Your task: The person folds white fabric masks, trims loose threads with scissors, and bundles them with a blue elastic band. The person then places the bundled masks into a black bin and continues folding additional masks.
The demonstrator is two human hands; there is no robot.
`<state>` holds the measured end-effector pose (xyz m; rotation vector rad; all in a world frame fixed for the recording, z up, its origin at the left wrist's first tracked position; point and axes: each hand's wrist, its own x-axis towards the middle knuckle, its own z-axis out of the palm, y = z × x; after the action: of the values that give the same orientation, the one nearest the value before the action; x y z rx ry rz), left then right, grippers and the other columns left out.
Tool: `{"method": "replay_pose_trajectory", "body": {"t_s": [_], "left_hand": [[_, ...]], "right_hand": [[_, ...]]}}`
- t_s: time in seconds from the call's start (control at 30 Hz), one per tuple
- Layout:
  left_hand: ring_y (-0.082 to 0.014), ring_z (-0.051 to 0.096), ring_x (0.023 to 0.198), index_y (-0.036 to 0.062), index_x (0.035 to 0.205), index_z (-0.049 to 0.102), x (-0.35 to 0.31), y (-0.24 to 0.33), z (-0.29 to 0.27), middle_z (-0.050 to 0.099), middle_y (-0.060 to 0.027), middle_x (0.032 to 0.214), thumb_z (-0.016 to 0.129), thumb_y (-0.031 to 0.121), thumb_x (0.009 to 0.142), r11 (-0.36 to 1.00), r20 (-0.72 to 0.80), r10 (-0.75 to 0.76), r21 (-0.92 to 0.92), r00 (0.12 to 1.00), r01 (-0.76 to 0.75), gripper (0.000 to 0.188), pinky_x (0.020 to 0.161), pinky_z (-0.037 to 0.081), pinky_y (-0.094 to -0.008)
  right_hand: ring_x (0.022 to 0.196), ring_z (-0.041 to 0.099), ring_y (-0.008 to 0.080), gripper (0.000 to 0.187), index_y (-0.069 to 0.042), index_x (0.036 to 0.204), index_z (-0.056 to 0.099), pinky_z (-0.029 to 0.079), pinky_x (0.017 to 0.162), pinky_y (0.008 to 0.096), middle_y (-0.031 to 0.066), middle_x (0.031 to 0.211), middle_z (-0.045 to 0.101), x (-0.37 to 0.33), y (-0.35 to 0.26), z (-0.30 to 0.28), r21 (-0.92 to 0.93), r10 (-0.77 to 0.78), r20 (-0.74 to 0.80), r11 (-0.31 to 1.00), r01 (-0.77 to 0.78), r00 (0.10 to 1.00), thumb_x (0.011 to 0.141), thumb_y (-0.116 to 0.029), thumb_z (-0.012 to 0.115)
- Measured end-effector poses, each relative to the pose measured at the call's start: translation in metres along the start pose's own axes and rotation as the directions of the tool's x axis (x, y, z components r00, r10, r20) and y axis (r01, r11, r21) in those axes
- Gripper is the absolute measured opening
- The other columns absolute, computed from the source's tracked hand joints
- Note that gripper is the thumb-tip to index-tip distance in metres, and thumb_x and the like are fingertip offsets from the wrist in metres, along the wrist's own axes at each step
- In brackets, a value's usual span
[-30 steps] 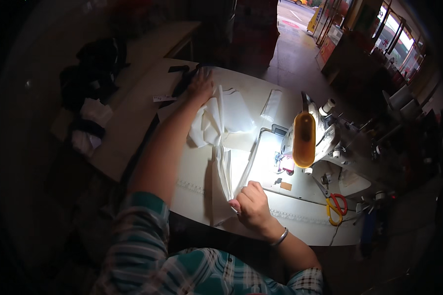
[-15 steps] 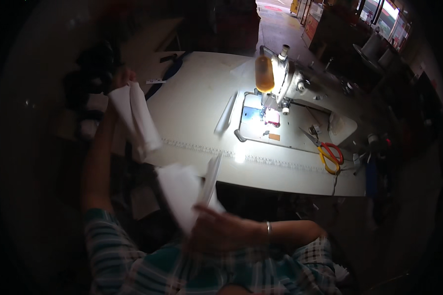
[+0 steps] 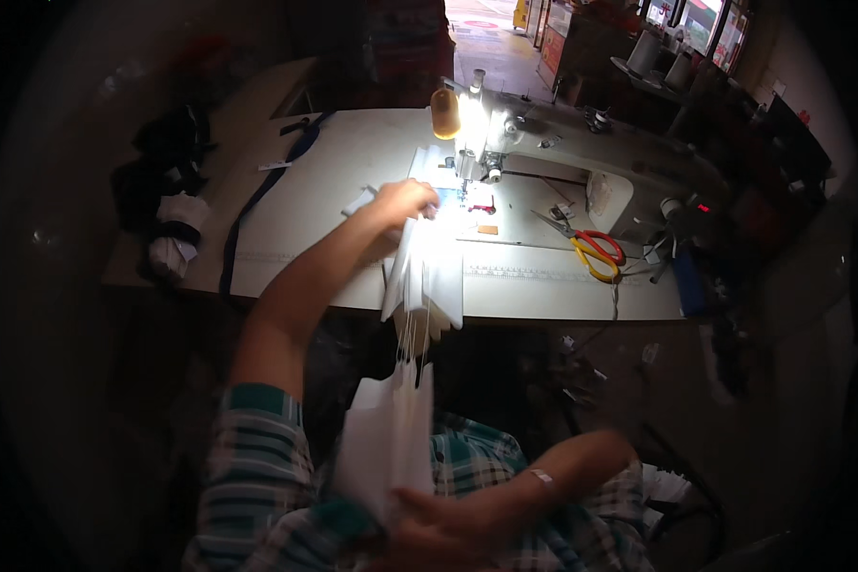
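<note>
Your left hand (image 3: 408, 202) has moved from the bench's (image 3: 553, 294) left edge to mid-bench, fingers gripping upper cloth (image 3: 443, 286) across the front edge; your blurred right hand (image 3: 448, 529) grips lower cloth (image 3: 377, 443). Keep linking threads (image 3: 410, 334) evenly taut.

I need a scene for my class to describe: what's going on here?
A person's left hand is on a white bundle of cloth beside the sewing machine. The right hand, blurred, grips a second white bundle in front of the table, close to the body. Thin threads stretch between the two bundles. Scissors lie on the table to the right.
</note>
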<state>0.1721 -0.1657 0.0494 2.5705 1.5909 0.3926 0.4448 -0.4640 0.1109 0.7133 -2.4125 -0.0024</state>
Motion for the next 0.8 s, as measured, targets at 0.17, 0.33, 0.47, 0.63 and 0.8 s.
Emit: {"method": "replay_pose_trajectory", "body": {"t_s": [0.17,0.33,0.47,0.63,0.8], "left_hand": [[-0.0232,0.065,0.082,0.0095,0.101,0.068,-0.050,-0.067,-0.037,0.069,-0.0127,0.088,0.055,0.030,0.094,0.882,-0.228,-0.373,-0.387,0.899,0.268,0.025,0.073,0.050,-0.0378],[-0.0241,0.064,0.080,0.0082,0.106,0.065,-0.144,-0.034,-0.104,0.064,-0.0104,0.080,0.047,0.020,0.100,0.976,-0.637,-0.189,-0.035,0.747,0.217,0.022,0.072,0.049,-0.0336],[-0.0153,0.059,0.086,0.0063,0.113,0.063,-0.209,0.008,-0.127,0.065,-0.0076,0.095,0.048,0.008,0.099,0.977,-0.715,-0.188,-0.209,0.673,0.052,0.020,0.078,0.049,-0.0326],[-0.0129,0.052,0.071,0.0034,0.106,0.062,-0.306,0.050,-0.144,0.057,-0.0041,0.081,0.054,0.029,0.099,0.963,-0.819,-0.244,-0.267,0.520,0.031,0.028,0.068,0.044,-0.0248],[-0.0100,0.039,0.054,0.0134,0.087,0.057,-0.344,0.136,-0.169,0.044,0.0014,0.072,0.055,0.050,0.093,0.928,-0.753,0.362,0.236,0.550,-0.287,0.038,0.051,0.036,-0.0250]], "right_hand": [[0.075,0.059,0.0166,0.023,-0.009,0.089,0.060,0.050,0.069,0.0289,0.0021,0.084,0.058,-0.082,-0.012,-0.049,0.611,0.887,-0.428,0.426,-0.667,0.173,0.084,-0.030,0.069],[0.073,0.039,0.0082,0.035,-0.010,0.077,0.050,0.035,0.069,0.0241,-0.0035,0.074,0.041,-0.179,0.081,-0.044,0.655,0.622,-0.658,0.194,-0.730,-0.425,0.100,-0.036,0.050],[0.076,0.045,0.0079,0.036,-0.002,0.080,0.055,0.040,0.073,0.0248,-0.0024,0.078,0.050,-0.214,0.138,-0.009,0.729,0.655,-0.578,0.148,-0.668,-0.487,0.100,-0.032,0.053],[0.063,0.040,0.0111,0.029,0.002,0.078,0.052,0.040,0.060,0.0278,0.0039,0.064,0.047,-0.211,0.205,0.029,0.495,0.848,-0.496,0.100,-0.863,-0.186,0.098,-0.020,0.054],[0.067,0.052,0.0134,0.012,0.005,0.092,0.061,0.044,0.062,0.0303,0.0083,0.072,0.059,-0.168,0.280,0.073,0.304,0.912,-0.395,0.241,-0.922,0.108,0.087,-0.004,0.054]]}}
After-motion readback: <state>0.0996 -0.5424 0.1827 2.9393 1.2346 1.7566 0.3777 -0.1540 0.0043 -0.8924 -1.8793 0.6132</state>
